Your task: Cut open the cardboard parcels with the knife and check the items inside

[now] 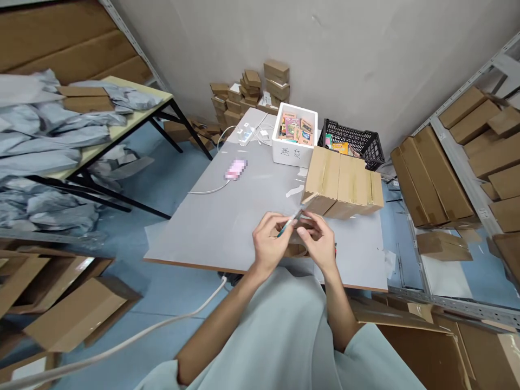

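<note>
Above the near edge of the grey table, my left hand [271,238] is closed round a slim, stick-like thing [289,223], teal at its lower end and pale towards the top. Its exact kind is too small to make out. My right hand [319,238] is closed beside it, fingertips pinched together at a small greyish part close to the stick; what they grip is partly hidden. Below both hands, a brown cardboard-coloured thing [296,250] shows in part on the table. Just beyond the hands stand several taped cardboard boxes [339,179] in a row.
On the table [227,227] are a white foam box [293,154] with small colourful packs, a black crate [368,143], and a blurred pink device [235,170] on a cable. Shelves of cartons [436,173] stand right; grey bags [40,146] cover a left table.
</note>
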{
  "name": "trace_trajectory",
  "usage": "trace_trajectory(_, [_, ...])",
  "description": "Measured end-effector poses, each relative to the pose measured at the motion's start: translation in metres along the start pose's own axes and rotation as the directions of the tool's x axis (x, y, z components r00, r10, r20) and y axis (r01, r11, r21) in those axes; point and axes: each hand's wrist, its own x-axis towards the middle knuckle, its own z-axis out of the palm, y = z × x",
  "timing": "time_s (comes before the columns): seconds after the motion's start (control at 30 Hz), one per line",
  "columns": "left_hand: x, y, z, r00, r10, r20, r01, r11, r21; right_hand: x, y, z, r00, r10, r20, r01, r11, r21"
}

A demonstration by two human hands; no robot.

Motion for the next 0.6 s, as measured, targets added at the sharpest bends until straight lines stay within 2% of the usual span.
trace_trajectory(0.07, [-0.002,0.005,0.004,0.974,0.225,0.023,-0.226,0.971,0.082,0.004,-0.003,0.010,1.000,-0.020,-0.017,0.021,1.000,0.022])
trace_trajectory(0.1, [-0.003,0.007,0.004,0.955,0.292,0.052,-0.296,0.950,0.097,0.006,-0.003,0.012,0.998,-0.022,-0.057,0.023,1.000,0.016])
trace_trajectory(0.17, [-0.001,0.007,0.000,0.952,0.295,0.083,-0.303,0.946,0.115,0.011,-0.001,0.011,0.992,-0.007,-0.127,0.010,1.000,0.025])
trace_trajectory(0.2, [0.002,0.005,-0.004,0.970,0.230,0.076,-0.238,0.964,0.120,0.014,0.000,0.008,0.991,0.010,-0.134,-0.003,0.999,0.051])
trace_trajectory(0.27, [0.009,-0.001,-0.013,0.998,-0.009,0.070,0.004,0.998,0.065,0.021,0.004,0.000,0.995,0.048,-0.085,-0.037,0.992,0.123])
trace_trajectory(0.3, [0.012,-0.006,-0.017,0.983,-0.153,0.104,0.154,0.988,-0.001,0.024,0.006,-0.004,0.997,0.061,-0.054,-0.052,0.987,0.152])
trace_trajectory(0.37, [0.018,-0.014,-0.023,0.894,-0.378,0.239,0.417,0.898,-0.142,0.029,0.012,-0.009,0.997,0.074,-0.007,-0.071,0.980,0.188])
trace_trajectory(0.4, [0.019,-0.018,-0.024,0.851,-0.439,0.289,0.501,0.844,-0.192,0.031,0.015,-0.009,0.997,0.081,0.011,-0.081,0.977,0.199])
trace_trajectory(0.43, [0.020,-0.021,-0.024,0.826,-0.477,0.299,0.547,0.806,-0.226,0.033,0.017,-0.008,0.995,0.093,0.026,-0.097,0.974,0.205])
trace_trajectory(0.47, [0.020,-0.024,-0.023,0.824,-0.499,0.268,0.560,0.790,-0.250,0.035,0.020,-0.007,0.994,0.110,0.030,-0.114,0.972,0.207])
trace_trajectory(0.53, [0.020,-0.026,-0.018,0.854,-0.500,0.143,0.520,0.808,-0.279,0.037,0.021,-0.003,0.991,0.133,-0.031,-0.125,0.972,0.200])
trace_trajectory(0.6, [0.023,-0.022,-0.012,0.895,-0.445,0.005,0.427,0.855,-0.294,0.039,0.015,0.001,0.981,0.124,-0.149,-0.095,0.977,0.189])
